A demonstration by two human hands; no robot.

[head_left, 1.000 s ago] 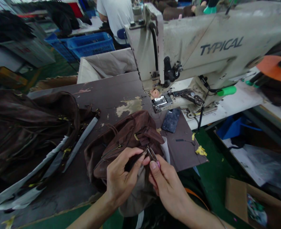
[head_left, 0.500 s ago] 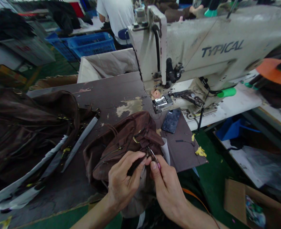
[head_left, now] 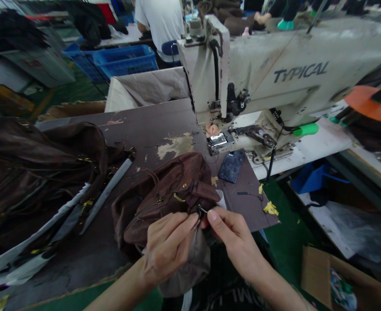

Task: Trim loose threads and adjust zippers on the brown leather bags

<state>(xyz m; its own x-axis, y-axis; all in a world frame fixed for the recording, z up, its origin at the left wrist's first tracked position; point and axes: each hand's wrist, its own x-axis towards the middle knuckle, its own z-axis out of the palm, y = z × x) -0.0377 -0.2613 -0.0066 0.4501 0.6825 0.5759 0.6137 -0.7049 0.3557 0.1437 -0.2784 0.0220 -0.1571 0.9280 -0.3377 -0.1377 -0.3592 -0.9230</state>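
A small brown leather bag point(head_left: 164, 194) lies bunched at the table's front edge, with a brass ring and zip on it. My left hand point(head_left: 166, 248) pinches the bag's lower edge near a dark zip end. My right hand point(head_left: 237, 237) holds a small metal pliers-like tool point(head_left: 202, 209) between thumb and fingers, its tip at the same spot. The hands nearly touch there, and the fingers hide the tool's handle. A grey-beige fabric lining point(head_left: 187, 268) hangs from the bag below my hands.
A cream TYPICAL sewing machine point(head_left: 294, 73) stands beyond the bag, beside a phone point(head_left: 231, 166). A large brown leather piece point(head_left: 31, 172) covers the table's left. Further back are blue crates point(head_left: 122, 60) and a co-worker in white point(head_left: 158, 21). A cardboard box point(head_left: 339, 280) sits low right.
My hands have dropped lower and turned, and the tool now lies flatter with its pink-tipped end hidden. The view has tilted slightly upward.
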